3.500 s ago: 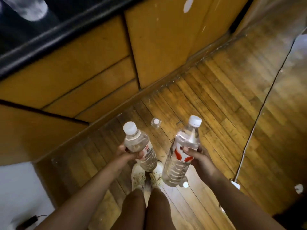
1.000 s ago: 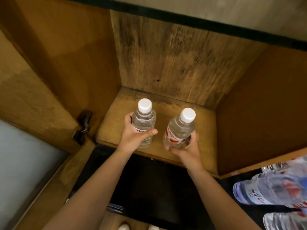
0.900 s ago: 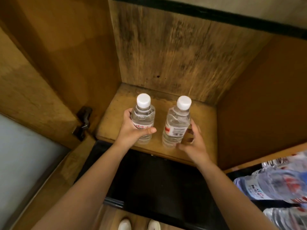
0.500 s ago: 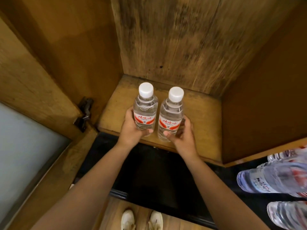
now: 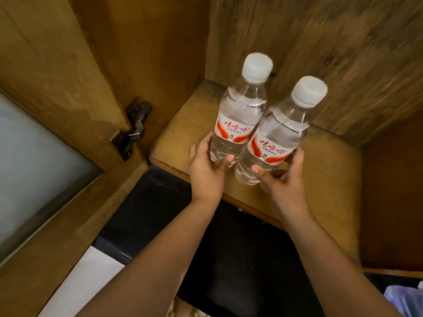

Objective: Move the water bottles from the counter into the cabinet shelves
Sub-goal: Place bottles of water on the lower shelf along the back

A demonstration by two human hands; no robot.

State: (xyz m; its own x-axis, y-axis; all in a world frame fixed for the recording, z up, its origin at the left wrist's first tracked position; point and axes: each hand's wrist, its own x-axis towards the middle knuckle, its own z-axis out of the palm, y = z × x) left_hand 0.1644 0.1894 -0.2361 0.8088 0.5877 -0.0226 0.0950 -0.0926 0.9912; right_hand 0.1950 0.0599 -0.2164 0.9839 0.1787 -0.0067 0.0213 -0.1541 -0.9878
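Two clear water bottles with white caps and red-and-white labels stand side by side, touching, on the wooden cabinet shelf (image 5: 332,179). My left hand (image 5: 206,172) wraps the lower part of the left bottle (image 5: 240,115). My right hand (image 5: 281,179) wraps the base of the right bottle (image 5: 279,138). Both bottles lean slightly to the right in the wide-angle view. They sit near the shelf's front edge, towards its left side.
An open cabinet door (image 5: 45,145) with a frosted glass panel and a dark hinge (image 5: 135,126) hangs at the left. The black counter (image 5: 229,259) lies below the shelf. Part of another bottle (image 5: 405,298) shows at the bottom right corner.
Both hands have carried the bottles from floor level up into the cabinet and set them on the shelf. In the last half second the bottles came together and shifted slightly deeper.
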